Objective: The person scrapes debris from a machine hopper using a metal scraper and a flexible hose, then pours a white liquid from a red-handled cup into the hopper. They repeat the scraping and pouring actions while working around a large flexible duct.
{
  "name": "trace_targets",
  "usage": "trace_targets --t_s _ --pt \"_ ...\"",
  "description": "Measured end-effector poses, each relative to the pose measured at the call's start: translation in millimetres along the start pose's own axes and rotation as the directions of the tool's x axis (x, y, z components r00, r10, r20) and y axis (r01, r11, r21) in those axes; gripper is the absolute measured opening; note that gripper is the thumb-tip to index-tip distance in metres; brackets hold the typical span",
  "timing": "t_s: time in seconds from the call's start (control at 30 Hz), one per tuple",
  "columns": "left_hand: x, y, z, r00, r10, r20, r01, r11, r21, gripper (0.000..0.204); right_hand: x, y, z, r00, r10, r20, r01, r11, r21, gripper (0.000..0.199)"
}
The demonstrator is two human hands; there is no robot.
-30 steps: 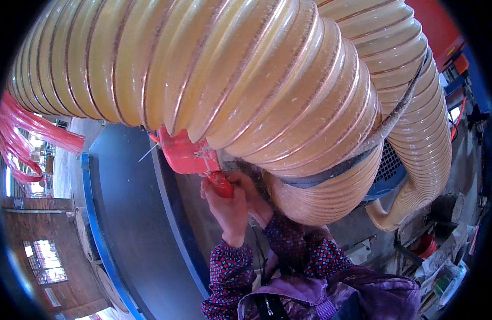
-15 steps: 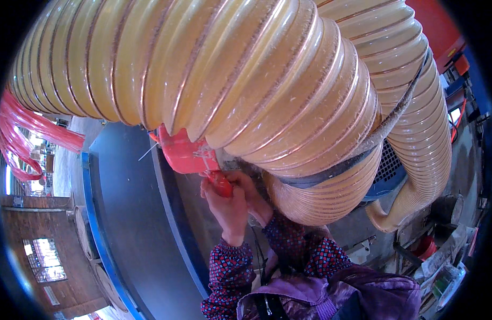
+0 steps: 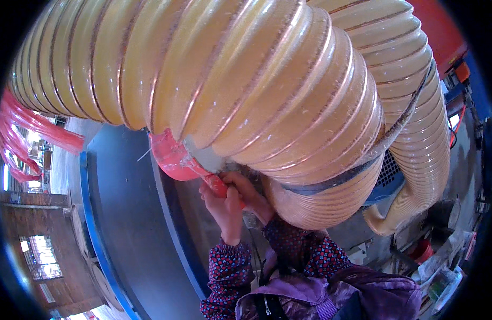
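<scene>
A red plastic scoop (image 3: 174,160) with a short handle shows just below the big ribbed hose (image 3: 256,106), which covers its upper part. My left hand (image 3: 224,208) wraps round the scoop's handle. Close beside it, my right hand (image 3: 245,188) has its fingers closed at the handle, near the neck; some of its fingers are hidden. A pale, whitish patch shows right beside the scoop's bowl, and I cannot tell whether it is inside it. Both forearms wear patterned dark sleeves.
A dark belt (image 3: 128,213) with a blue frame runs along my left. A second ribbed hose (image 3: 422,133) hangs at the right, with a blue grated housing (image 3: 387,178) between. Pink strands (image 3: 30,133) hang at the far left. A red bucket (image 3: 423,249) stands lower right.
The scoop has tilted, its bowl turning so that the whitish patch beside it shows more. Its handle now slants down to the right. Both hands have shifted slightly and keep hold.
</scene>
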State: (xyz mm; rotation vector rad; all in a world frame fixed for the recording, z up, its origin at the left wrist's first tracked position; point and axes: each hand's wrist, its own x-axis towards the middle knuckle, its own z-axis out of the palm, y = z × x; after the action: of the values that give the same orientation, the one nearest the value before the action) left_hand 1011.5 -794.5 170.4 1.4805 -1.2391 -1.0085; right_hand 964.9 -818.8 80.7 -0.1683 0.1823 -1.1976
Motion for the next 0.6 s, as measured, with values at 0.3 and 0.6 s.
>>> trace_targets --t_s 0.3,0.6 --pt "3.7 -11.8 -0.3 0.989 0.136 -0.058 -0.125 0.978 0.165 0.044 6.3 2.9 -6.3 0.999 0.041 0.009 -0.04 0.998 -0.049 0.036" --pt "6.1 -17.8 0.3 0.996 0.088 -0.023 -0.09 0.994 -0.057 0.04 4.5 6.7 -11.2 0.999 0.035 -0.023 -0.036 0.998 -0.049 0.033"
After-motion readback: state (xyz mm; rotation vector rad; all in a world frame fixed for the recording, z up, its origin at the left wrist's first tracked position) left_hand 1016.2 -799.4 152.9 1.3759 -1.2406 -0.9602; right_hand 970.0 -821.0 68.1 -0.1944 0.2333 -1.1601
